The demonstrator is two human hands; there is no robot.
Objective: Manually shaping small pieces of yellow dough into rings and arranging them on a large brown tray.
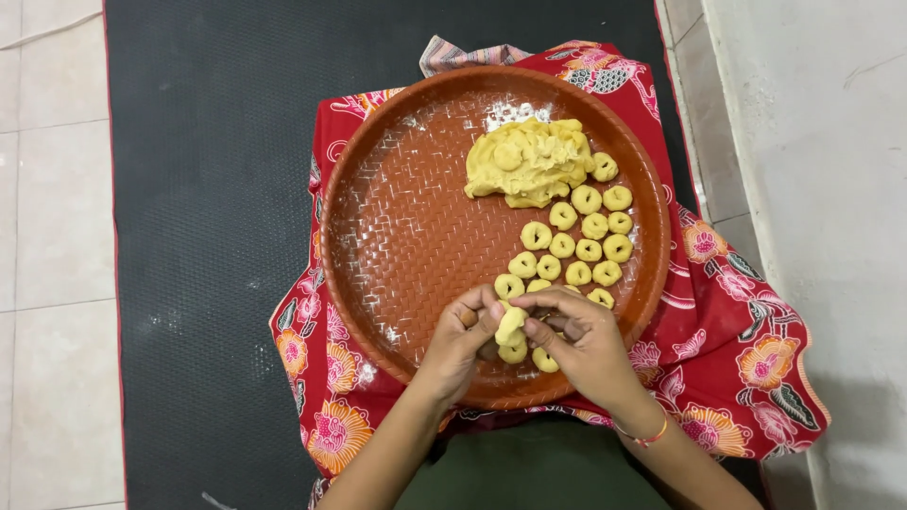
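Both the left hand (pixel 460 342) and right hand (pixel 578 342) pinch a pale yellow dough roll (pixel 510 326), long axis near-upright, over the round brown woven tray (pixel 397 236).

Soft, even daylight, seemingly from overhead; faint shadows, slight sheen on the tray (pixel 397 236), sharp focus throughout.

Dark textured mat (pixel 208 189) covers the mid floor, running near to far; pale floor tiles (pixel 52 217) w/ thin grout lines on the left; more tile (pixel 685 38) shows in a narrow strip far right of the mat; whitish, scuffed wall (pixel 822 170) along the right side; red floral cloth (pixel 727 349) spread on the mat, near-centre; light soft & even, no hard shadows.
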